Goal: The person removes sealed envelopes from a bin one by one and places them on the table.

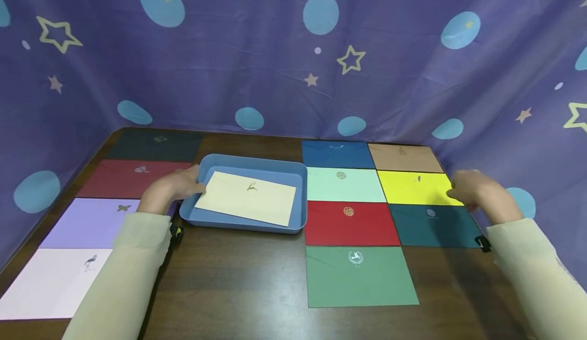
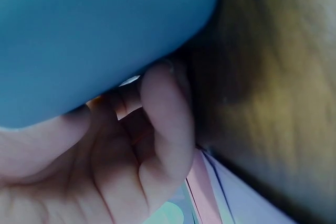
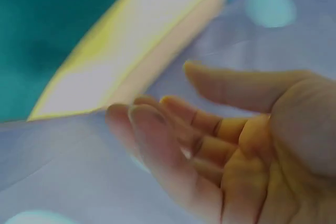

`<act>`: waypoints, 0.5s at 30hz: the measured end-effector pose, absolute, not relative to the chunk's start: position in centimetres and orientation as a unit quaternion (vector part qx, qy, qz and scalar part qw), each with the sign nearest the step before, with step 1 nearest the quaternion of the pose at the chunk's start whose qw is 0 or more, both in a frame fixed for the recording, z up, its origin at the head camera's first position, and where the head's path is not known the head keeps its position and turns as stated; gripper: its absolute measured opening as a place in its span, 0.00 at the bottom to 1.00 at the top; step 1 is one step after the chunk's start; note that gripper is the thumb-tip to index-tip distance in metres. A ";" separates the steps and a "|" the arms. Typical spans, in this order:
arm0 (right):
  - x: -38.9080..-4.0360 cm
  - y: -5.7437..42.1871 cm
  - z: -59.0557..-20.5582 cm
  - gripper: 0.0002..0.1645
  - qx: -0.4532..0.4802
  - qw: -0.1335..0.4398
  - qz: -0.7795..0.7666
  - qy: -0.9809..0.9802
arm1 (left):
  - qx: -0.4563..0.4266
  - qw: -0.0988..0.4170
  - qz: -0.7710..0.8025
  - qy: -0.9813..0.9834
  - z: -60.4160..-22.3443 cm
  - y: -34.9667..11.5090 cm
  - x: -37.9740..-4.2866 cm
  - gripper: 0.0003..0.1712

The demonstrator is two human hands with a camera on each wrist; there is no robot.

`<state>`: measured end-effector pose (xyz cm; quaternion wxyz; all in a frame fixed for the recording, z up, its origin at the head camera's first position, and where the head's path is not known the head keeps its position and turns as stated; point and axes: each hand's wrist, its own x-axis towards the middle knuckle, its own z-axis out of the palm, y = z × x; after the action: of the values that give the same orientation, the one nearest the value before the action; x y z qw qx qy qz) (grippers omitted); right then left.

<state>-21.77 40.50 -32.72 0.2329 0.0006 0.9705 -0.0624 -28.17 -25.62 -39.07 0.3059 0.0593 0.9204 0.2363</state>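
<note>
On the left of the table, my left hand (image 1: 176, 184) grips the left rim of a shallow blue tray (image 1: 243, 161). Its thumb lies by the rim while the fingers curl beneath, as the left wrist view shows the tray's wall (image 2: 105, 40) above them. A cream card (image 1: 247, 197) with a small deer print lies tilted inside the tray. Over at the right side, my right hand (image 1: 474, 189) hovers at the outer edge of a yellow card (image 1: 399, 187). In the right wrist view its fingers bend loosely, with nothing between thumb and fingertips.
Dark green, maroon, lilac and pale pink (image 1: 50, 284) cards line the table's left side. Right of the tray lie blue, mint, red (image 1: 348, 228), green (image 1: 359, 284), tan and teal (image 1: 431, 228) cards. A purple patterned curtain (image 1: 257, 64) encloses the back and sides.
</note>
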 end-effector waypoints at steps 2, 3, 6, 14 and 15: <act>-22.3 38.0 -31.8 0.22 -0.030 0.218 -0.087 0.972 | 0.058 0.306 0.237 0.920 -39.0 -25.8 -28.1 0.51; -22.5 36.6 -31.4 0.26 -0.047 0.206 -0.100 0.972 | 0.058 0.305 0.237 0.921 -39.0 -25.8 -28.1 0.51; -23.2 32.3 -30.8 0.26 -0.100 0.152 -0.128 0.975 | 0.061 0.301 0.235 0.922 -39.1 -25.9 -28.0 0.51; -25.1 21.6 -30.9 0.21 -0.237 0.090 -0.203 0.946 | 0.072 0.292 0.221 0.928 -38.9 -25.4 -27.7 0.50; -25.3 20.4 -31.0 0.21 -0.252 0.092 -0.209 0.940 | 0.073 0.290 0.218 0.929 -38.8 -25.4 -27.6 0.50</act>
<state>-25.32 20.40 -31.01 0.0916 -0.2516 0.9405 -0.2093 -27.65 -25.38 -38.83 0.2905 0.0725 0.9290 0.2176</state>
